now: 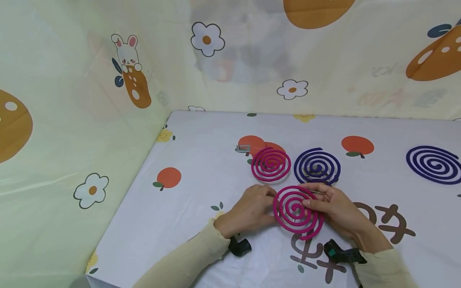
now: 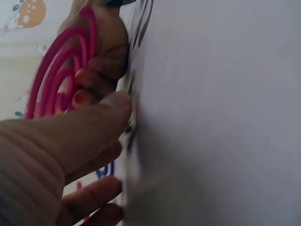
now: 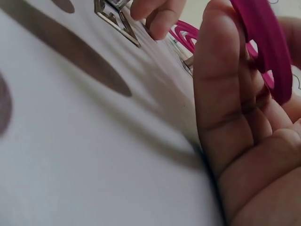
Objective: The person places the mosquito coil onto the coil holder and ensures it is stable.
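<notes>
My right hand (image 1: 340,212) pinches a pink mosquito coil (image 1: 296,207) between thumb and fingers, tilted above the table. My left hand (image 1: 253,208) is at the coil's left side, low by the tabletop. Its fingertips hold a small metal coil stand (image 3: 115,21), mostly hidden behind the coil in the head view. In the left wrist view, the left thumb (image 2: 117,103) lies against the thin metal, and the pink coil (image 2: 61,101) is just beyond it.
Behind the hands lie a second pink coil (image 1: 270,163) and a purple coil (image 1: 317,167) side by side. Another purple coil (image 1: 437,165) is at the far right. A metal piece (image 1: 243,149) shows beside the rear pink coil. Printed cloth walls stand at the back and left.
</notes>
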A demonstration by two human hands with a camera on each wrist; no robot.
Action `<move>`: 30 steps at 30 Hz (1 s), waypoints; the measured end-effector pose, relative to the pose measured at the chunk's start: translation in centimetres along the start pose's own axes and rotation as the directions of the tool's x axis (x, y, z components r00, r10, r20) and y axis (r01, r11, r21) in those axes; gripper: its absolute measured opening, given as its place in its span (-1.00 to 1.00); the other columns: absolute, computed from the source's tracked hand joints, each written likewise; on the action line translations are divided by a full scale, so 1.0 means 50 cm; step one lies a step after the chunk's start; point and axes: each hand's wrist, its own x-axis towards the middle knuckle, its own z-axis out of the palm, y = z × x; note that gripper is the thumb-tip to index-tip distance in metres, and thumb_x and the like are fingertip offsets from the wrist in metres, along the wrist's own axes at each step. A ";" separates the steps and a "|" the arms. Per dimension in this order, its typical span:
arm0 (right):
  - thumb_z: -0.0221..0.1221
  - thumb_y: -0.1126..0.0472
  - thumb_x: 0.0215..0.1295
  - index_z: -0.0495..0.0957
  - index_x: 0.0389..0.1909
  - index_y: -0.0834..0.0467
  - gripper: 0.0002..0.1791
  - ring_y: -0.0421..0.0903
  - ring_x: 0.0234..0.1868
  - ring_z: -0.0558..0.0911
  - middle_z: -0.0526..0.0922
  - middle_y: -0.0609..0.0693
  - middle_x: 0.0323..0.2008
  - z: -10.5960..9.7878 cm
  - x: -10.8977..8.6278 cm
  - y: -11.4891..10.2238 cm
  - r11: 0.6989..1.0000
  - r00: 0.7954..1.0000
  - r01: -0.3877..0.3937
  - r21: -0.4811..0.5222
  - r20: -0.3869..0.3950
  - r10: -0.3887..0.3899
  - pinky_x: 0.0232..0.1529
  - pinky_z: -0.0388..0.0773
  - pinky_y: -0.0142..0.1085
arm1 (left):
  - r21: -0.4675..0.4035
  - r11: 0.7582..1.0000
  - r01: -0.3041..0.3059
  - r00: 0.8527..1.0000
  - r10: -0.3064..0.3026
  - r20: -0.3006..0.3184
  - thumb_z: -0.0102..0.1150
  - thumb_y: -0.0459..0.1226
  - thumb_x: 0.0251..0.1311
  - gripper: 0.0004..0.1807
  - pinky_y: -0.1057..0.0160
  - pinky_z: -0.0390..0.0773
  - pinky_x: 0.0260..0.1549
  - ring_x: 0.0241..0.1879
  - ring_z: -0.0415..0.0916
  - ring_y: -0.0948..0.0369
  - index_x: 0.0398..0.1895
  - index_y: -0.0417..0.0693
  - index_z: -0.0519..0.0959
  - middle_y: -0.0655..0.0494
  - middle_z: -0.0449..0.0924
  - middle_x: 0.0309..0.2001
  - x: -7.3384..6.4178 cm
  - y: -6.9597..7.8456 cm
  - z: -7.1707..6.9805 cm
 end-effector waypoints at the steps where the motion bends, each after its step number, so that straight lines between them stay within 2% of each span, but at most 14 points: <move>1: 0.24 0.39 0.45 0.52 0.25 0.10 -0.59 -0.15 -0.26 0.78 0.79 0.04 -0.20 0.000 -0.002 0.000 1.000 1.000 -0.008 -0.011 -0.010 0.007 -0.10 0.72 -0.31 | -0.004 1.000 -0.006 1.000 0.006 0.011 0.48 0.01 0.23 -0.60 0.19 0.39 0.33 0.18 0.51 0.18 0.07 0.08 0.78 0.13 0.67 0.09 -0.004 0.000 -0.004; 6: 0.25 0.39 0.44 0.46 0.35 0.19 -0.51 -0.13 -0.05 0.78 0.79 0.02 -0.04 -0.002 -0.005 0.001 1.000 1.000 -0.008 -0.029 -0.021 0.007 0.00 0.70 -0.31 | -0.024 0.997 -0.078 0.995 0.079 0.068 0.41 0.03 0.30 -0.58 0.14 0.31 0.43 0.34 0.44 0.15 0.14 0.10 0.75 0.08 0.59 0.29 -0.030 -0.017 -0.020; 8: 0.25 0.40 0.44 0.46 0.34 0.20 -0.52 -0.13 -0.05 0.78 0.79 0.02 -0.04 -0.002 -0.004 0.003 1.000 1.000 0.004 -0.027 -0.016 -0.005 0.01 0.69 -0.31 | -0.017 0.994 -0.105 0.989 0.106 0.103 0.34 0.08 0.35 -0.56 0.05 0.26 0.46 0.42 0.36 0.12 0.20 0.14 0.72 0.05 0.50 0.39 -0.043 -0.023 -0.023; 12: 0.25 0.40 0.44 0.46 0.35 0.21 -0.51 -0.13 -0.12 0.78 0.80 0.04 -0.08 0.001 -0.004 0.004 0.999 1.000 0.017 -0.027 -0.007 -0.017 0.00 0.70 -0.30 | -0.019 0.997 -0.081 0.976 0.083 0.202 0.21 0.20 0.40 -0.46 -0.22 0.15 0.49 0.57 0.13 0.00 0.35 0.27 0.62 0.03 0.26 0.56 -0.059 -0.022 -0.032; 15: 0.24 0.41 0.44 0.48 0.34 0.22 -0.53 -0.14 -0.16 0.78 0.80 0.05 -0.08 0.003 -0.004 0.005 0.999 1.000 0.030 -0.012 0.010 -0.030 -0.02 0.71 -0.30 | -0.017 0.999 -0.045 0.967 0.048 0.250 0.17 0.25 0.38 -0.41 -0.35 0.08 0.47 0.62 -0.01 -0.07 0.41 0.34 0.56 0.03 0.14 0.63 -0.064 -0.015 -0.035; 20: 0.23 0.42 0.44 0.46 0.35 0.29 -0.51 -0.11 -0.20 0.80 0.79 0.06 -0.03 0.006 -0.001 0.005 0.999 0.999 0.038 0.001 0.023 -0.038 -0.05 0.72 -0.29 | 0.008 0.999 -0.049 0.965 0.045 0.260 0.15 0.29 0.37 -0.36 -0.40 0.04 0.46 0.64 -0.08 -0.10 0.46 0.42 0.49 0.04 0.07 0.65 -0.067 -0.011 -0.029; 23: 0.25 0.40 0.44 0.39 0.40 0.37 -0.45 -0.10 -0.18 0.80 0.78 0.03 -0.01 0.008 0.000 0.003 0.999 0.999 0.029 -0.034 0.014 -0.029 -0.05 0.72 -0.28 | 0.005 0.998 -0.057 0.964 0.054 0.260 0.13 0.29 0.38 -0.35 -0.42 0.02 0.45 0.64 -0.11 -0.11 0.49 0.45 0.45 0.04 0.05 0.66 -0.067 -0.011 -0.027; 30: 0.26 0.36 0.45 0.30 0.45 0.42 -0.37 -0.07 -0.17 0.81 0.78 0.01 0.01 0.010 0.001 -0.001 0.995 1.000 -0.007 -0.102 -0.012 0.006 -0.06 0.72 -0.28 | -0.065 0.997 -0.052 0.954 0.069 0.293 0.15 0.27 0.38 -0.36 -0.43 -0.10 0.48 0.67 -0.22 -0.09 0.49 0.44 0.45 0.09 0.01 0.67 -0.067 -0.010 -0.032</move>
